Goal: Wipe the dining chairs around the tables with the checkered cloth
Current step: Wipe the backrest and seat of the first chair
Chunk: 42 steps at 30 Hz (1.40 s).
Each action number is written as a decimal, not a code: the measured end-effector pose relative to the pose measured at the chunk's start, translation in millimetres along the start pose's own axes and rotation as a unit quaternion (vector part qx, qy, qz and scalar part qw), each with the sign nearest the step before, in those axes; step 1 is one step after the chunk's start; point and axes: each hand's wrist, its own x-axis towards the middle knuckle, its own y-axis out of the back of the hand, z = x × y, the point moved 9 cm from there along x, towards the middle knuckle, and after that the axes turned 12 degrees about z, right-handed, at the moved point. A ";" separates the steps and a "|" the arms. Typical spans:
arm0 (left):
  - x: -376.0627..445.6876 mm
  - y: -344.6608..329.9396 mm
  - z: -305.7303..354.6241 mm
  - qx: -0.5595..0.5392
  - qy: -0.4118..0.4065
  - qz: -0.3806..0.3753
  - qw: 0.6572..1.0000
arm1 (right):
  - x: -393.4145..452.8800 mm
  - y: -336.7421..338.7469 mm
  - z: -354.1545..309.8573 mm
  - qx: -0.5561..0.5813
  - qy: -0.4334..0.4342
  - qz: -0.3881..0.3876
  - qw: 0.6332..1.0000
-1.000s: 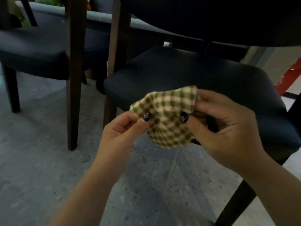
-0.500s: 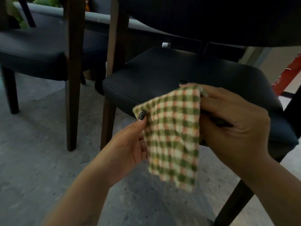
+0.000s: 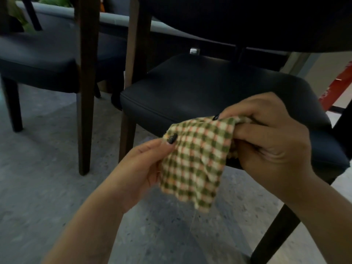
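Note:
The green, cream and pink checkered cloth [image 3: 196, 159] hangs in the air between both hands, in front of a dark padded dining chair seat [image 3: 200, 88]. My left hand [image 3: 141, 168] pinches the cloth's upper left corner with thumb on top. The upper right part of the cloth is bunched inside my right hand [image 3: 270, 141], which hovers over the seat's front right portion. The cloth's lower end dangles free above the floor, a loose thread trailing from it.
A second dark chair [image 3: 38, 60] stands at the left, with brown wooden legs [image 3: 85, 92] between the two seats. A dark table edge [image 3: 247, 21] overhangs the near chair. Grey speckled floor [image 3: 47, 187] lies below. Something red [image 3: 339, 86] shows at the far right.
The cloth went from crumpled between both hands to spread out and hanging. My right hand has shifted right and down, bunching its end; the left hand still pinches the corner.

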 end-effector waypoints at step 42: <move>-33.0 10.6 74.7 0.130 -0.256 -0.005 0.958 | -42.1 -36.4 31.6 0.378 -0.495 -0.119 0.773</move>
